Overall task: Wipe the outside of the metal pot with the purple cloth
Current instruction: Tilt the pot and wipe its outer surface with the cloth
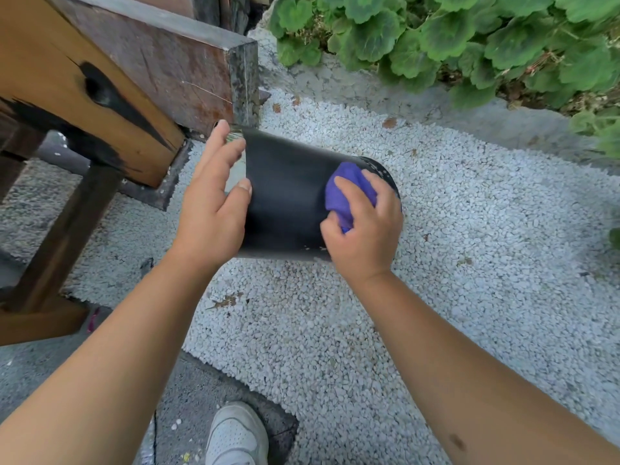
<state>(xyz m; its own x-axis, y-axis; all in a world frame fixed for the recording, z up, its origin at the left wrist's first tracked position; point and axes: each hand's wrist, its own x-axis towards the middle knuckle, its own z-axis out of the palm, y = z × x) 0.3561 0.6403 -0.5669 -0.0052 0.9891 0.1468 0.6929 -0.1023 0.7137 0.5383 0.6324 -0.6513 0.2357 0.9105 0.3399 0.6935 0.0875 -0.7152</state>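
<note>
While held off the white gravel ground [436, 229] on its side, long axis left to right: black cylindrical metal pot [285, 196], open end under spread left hand [211, 209], base end under right hand [365, 226] bunching crumpled purple cloth [349, 189]. Judged next: wipe leftward along the wall.

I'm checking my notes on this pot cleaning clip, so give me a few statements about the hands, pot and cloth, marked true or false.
1. The right hand holds the crumpled purple cloth against the black cylindrical metal pot. True.
2. The pot stands upright on the white gravel. False: it is held tipped on its side.
3. The left hand grips the cloth. False: it steadies the pot's open end.
4. A white shoe shows below. True.
</note>
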